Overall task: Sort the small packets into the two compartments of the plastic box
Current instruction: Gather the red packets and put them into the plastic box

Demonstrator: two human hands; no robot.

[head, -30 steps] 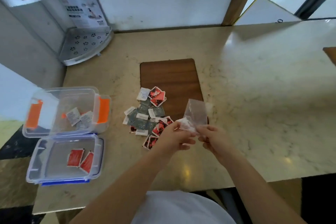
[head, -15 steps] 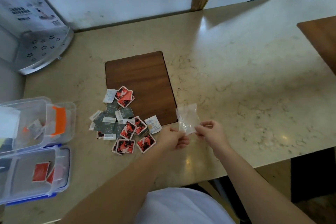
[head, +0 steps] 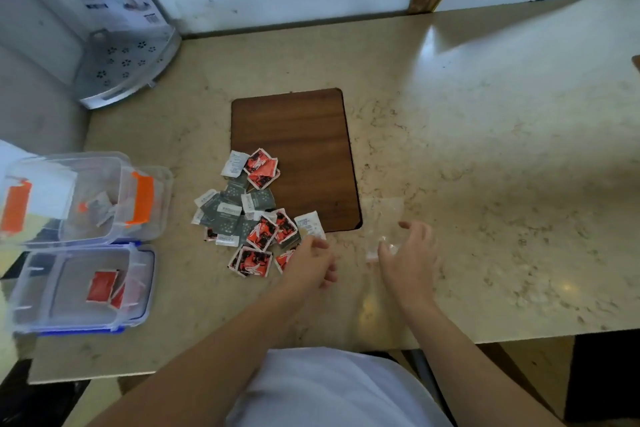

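A pile of small packets (head: 249, 215), red, grey and white, lies at the front left corner of the wooden inlay (head: 294, 135). At the left stand two clear plastic compartments. The far one (head: 104, 163) has orange clips and holds white packets (head: 100, 211). The near one (head: 138, 315) has blue clips and holds red packets (head: 104, 288). My left hand (head: 311, 263) rests at the pile's near right edge, fingers over a red packet, gripping nothing that I can see. My right hand (head: 408, 253) hovers with spread fingers over an empty clear bag (head: 384, 215) lying flat on the counter.
A grey appliance with a perforated drip tray (head: 124, 66) stands at the back left corner. The marble counter (head: 502, 184) stretches to the right, and its front edge runs just below my forearms. A wall and a wooden post close off the back.
Both hands held the clear bag up before; it now lies on the counter. My left hand has moved left to the pile. My right hand has opened above the bag.
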